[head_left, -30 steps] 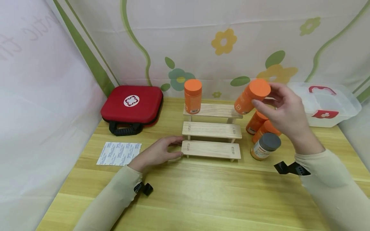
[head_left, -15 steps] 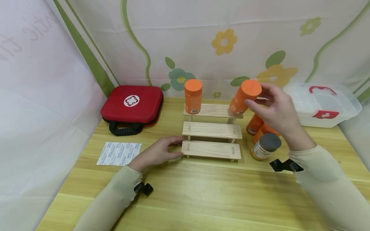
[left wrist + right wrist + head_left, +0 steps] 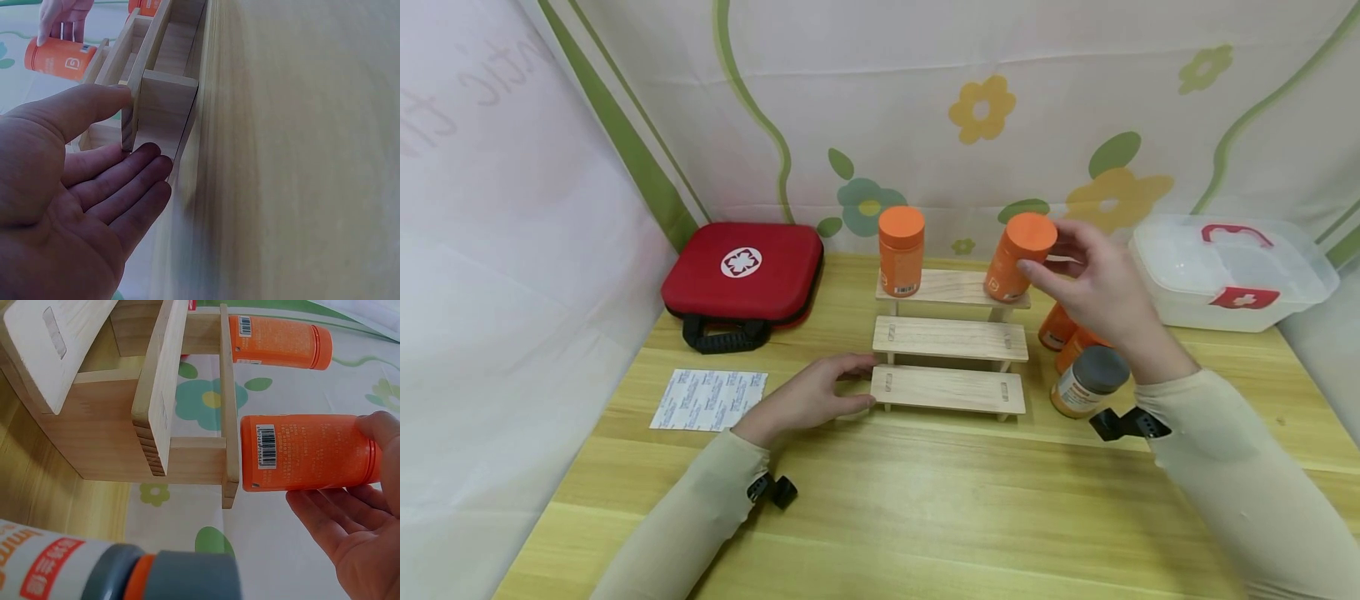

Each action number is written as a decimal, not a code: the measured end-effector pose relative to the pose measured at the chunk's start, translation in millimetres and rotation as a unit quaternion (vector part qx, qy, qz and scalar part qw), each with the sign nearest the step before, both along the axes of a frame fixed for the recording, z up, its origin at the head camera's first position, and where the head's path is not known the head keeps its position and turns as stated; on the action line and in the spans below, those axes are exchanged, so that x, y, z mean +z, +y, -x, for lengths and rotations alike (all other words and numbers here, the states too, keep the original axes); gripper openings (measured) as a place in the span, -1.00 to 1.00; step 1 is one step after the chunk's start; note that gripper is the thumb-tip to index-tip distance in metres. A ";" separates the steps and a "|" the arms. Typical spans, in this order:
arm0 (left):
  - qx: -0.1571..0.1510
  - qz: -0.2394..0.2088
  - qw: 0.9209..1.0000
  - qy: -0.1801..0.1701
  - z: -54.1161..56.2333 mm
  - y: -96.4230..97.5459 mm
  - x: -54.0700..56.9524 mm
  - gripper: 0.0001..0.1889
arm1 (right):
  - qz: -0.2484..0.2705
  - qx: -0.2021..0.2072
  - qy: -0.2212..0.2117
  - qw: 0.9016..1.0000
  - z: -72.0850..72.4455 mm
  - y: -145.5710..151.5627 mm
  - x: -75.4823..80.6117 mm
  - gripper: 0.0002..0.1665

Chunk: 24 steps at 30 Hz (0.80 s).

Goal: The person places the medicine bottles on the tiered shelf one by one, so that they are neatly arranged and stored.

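"How does the held bottle (image 3: 1009, 267) look?"
"Orange top to base, barcoded — the right hand (image 3: 1093, 279) grips it at the wooden stand (image 3: 951, 337)'s back right corner."
"The left hand (image 3: 812, 396)?"
"Relaxed, touching the left edge."

2 beige sleeves (image 3: 1240, 467) (lightly wrinkled) each carry 1 small black wrist device (image 3: 1150, 423).

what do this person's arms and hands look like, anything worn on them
The left hand and right hand are bare, with no gloves or rings showing. Both arms wear plain cream or pale beige long sleeves, the left sleeve and right sleeve. Near each cuff sits a small black device, its finer markings too small to read.
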<state>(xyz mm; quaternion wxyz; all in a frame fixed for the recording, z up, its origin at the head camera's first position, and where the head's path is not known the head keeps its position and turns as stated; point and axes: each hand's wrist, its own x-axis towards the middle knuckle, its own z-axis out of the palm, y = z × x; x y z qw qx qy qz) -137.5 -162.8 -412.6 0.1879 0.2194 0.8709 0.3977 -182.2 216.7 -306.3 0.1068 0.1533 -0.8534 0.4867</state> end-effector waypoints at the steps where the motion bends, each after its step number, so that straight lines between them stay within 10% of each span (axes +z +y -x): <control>1: 0.000 -0.001 1.000 -0.001 0.1 0.0 -0.1 -0.36 | -0.002 0.001 -0.004 1.000 0.6 -0.4 -0.1 -0.35; 24: -0.001 -0.005 1.000 0.001 -0.1 -0.4 0.2 -0.36 | -0.051 -0.009 -0.060 0.997 10.7 4.5 -0.2 -0.26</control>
